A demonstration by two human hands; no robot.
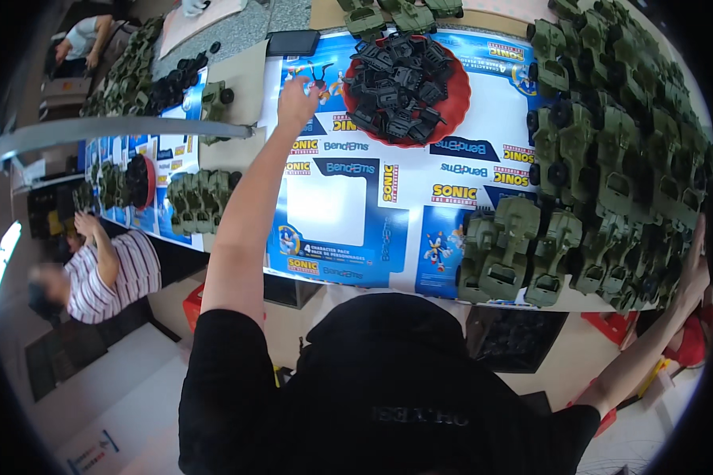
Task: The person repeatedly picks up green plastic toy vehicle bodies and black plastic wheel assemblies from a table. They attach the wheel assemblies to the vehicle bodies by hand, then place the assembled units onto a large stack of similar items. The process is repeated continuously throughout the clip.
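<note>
My left hand reaches over the far left of the table, its fingers apart. Beside its fingertips is a small dark Y-shaped thing; whether it is a loose piece or part of the print below, I cannot tell. Just right of that hand stands a red scalloped bowl heaped with black plastic parts. My right arm stretches to the far right rim, where my right hand is beside the massed green toy vehicles. Its fingers are hidden there.
Blue and white printed packaging sheets cover the table. More green vehicles and a black flat box lie at the back. A grey metal bar crosses on the left. Beyond it, a person in a striped shirt works at another table.
</note>
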